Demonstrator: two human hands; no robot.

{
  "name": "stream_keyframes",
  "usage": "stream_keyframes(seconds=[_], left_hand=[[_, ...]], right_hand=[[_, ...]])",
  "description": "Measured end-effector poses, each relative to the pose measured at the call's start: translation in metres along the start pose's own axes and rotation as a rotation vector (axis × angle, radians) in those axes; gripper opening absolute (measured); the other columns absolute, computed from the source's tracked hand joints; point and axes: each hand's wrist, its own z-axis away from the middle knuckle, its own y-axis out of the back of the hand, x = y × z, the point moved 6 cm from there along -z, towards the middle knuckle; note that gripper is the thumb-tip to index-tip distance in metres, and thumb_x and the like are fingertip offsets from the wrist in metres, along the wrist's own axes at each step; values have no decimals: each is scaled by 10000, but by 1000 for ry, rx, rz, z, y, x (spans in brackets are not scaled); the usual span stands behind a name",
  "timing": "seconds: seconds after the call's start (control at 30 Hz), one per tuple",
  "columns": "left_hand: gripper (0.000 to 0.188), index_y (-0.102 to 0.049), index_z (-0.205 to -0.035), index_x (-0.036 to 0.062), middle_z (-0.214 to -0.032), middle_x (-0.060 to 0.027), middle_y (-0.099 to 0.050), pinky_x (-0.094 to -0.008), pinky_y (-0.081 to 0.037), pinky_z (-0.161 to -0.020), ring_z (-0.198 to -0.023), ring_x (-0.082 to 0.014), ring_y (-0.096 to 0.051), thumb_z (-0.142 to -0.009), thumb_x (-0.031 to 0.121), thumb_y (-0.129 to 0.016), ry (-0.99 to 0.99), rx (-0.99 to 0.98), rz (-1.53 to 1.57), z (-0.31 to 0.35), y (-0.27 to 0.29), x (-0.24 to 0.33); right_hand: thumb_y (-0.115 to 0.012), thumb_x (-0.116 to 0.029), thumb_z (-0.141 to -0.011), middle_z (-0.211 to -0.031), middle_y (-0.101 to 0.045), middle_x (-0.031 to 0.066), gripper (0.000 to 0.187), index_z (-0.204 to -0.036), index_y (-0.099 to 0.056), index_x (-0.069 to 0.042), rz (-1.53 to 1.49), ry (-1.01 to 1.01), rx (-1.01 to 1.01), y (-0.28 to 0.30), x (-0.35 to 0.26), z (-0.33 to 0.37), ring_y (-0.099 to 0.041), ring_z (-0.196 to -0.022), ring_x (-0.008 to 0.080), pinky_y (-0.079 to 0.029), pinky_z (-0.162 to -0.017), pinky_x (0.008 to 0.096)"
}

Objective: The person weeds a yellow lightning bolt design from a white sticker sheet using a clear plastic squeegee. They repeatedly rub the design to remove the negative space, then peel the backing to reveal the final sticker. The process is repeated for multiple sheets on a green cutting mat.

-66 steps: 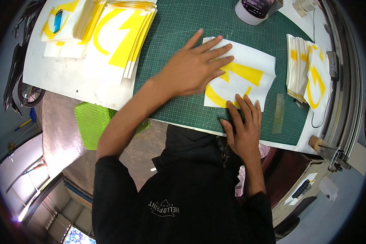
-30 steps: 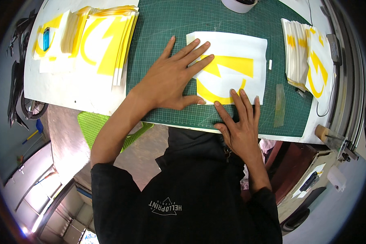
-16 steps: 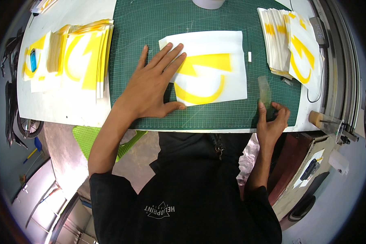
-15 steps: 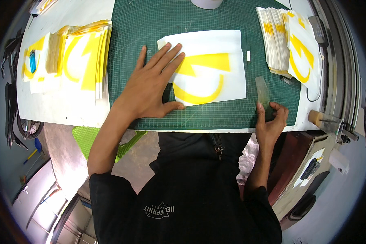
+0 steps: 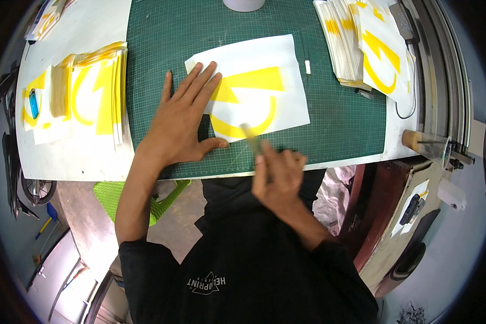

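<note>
A white sheet (image 5: pixel 291 102) with a yellow printed shape lies on the green cutting mat (image 5: pixel 340 129). My left hand (image 5: pixel 179 121) rests on the sheet's left side, fingers stretched out and thumb spread near its lower left corner. In my right hand (image 5: pixel 279 175) is a flat translucent strip (image 5: pixel 250 136), smeared by motion. Its tip is over the sheet's lower edge, at the yellow curve; whether it touches the paper I cannot tell. A dark patch (image 5: pixel 204 128) shows beside the left hand, between thumb and fingers.
Stacks of yellow-printed white sheets stand at left (image 5: pixel 97 92) and right (image 5: pixel 343 46). A blue lighter-like object (image 5: pixel 33 103) lies on the left stack. A small white piece (image 5: pixel 308 67) is right of the sheet. A white round object (image 5: pixel 244 4) stands at the far edge.
My right hand has swung left with the translucent strip, from beside the sheet to its lower edge. My left hand stays flat on the sheet. The whole view has shifted slightly.
</note>
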Motion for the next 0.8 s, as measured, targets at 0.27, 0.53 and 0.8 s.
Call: stream_keyframes(seconds=[0.27,0.53,0.8], left_hand=[[1248,-318,-1661,110,-1746,-107,-282,-630,-85,-1319,-1630,-307,-213,-655,546,-914,6,4,-17,3,0,-2],[956,-332,-1662,107,-1744,-117,-285,-604,-85,-1315,-1626,-327,-215,-925,614,-668,-41,10,-16,0,-2,-9],[765,-356,-1651,95,-1745,-115,-286,-604,-49,-1313,-1629,-319,-209,-1053,546,-514,-8,40,-21,4,-4,-6]], right_hand=[[-726,-19,-919,-767,-639,81,340,-1254,-721,34,147,-284,274,68,94,4,-521,-680,235,-380,-753,393],[-729,-16,-828,-677,-576,37,357,-1172,-744,80,105,112,34,-7,-32,4,-469,-637,188,-334,-725,389],[-742,-2,-875,-777,-678,70,359,-1217,-709,99,-3,86,119,2,-26,1,-482,-606,201,-350,-709,381]])
